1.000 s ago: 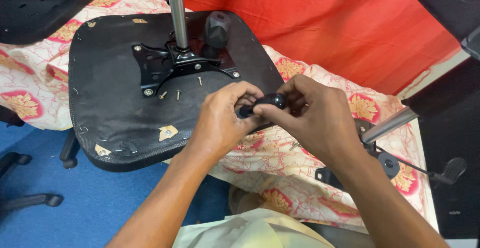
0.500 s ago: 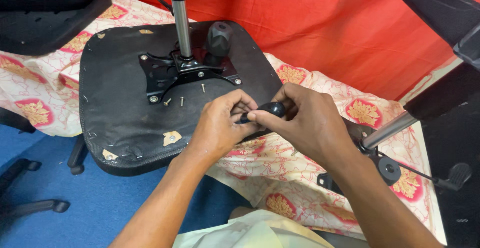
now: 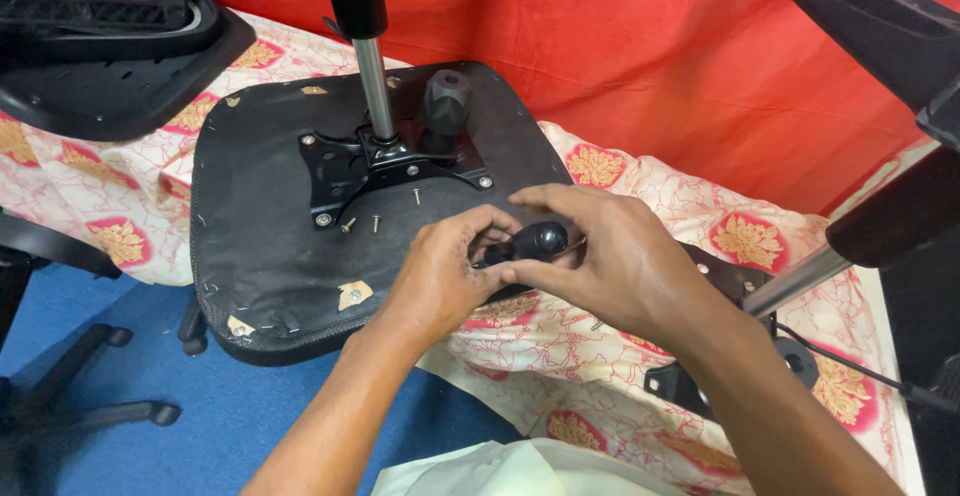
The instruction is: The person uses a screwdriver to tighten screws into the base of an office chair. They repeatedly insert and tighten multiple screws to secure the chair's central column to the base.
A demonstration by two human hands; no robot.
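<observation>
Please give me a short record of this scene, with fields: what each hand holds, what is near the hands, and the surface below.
left hand: grips one end of the small black part
right hand: closed over the same part from the other side
near the hands: upturned black seat pan with metal mounting plate, gas cylinder, black knob, loose screws
surface: table cloth, cream with red and gold flowers
behind: red curtain

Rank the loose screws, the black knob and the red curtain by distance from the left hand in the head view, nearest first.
From the left hand:
1. Loose screws, just beyond it on the upturned seat.
2. Black knob, farther back beside the metal post.
3. Red curtain, behind everything.
</observation>
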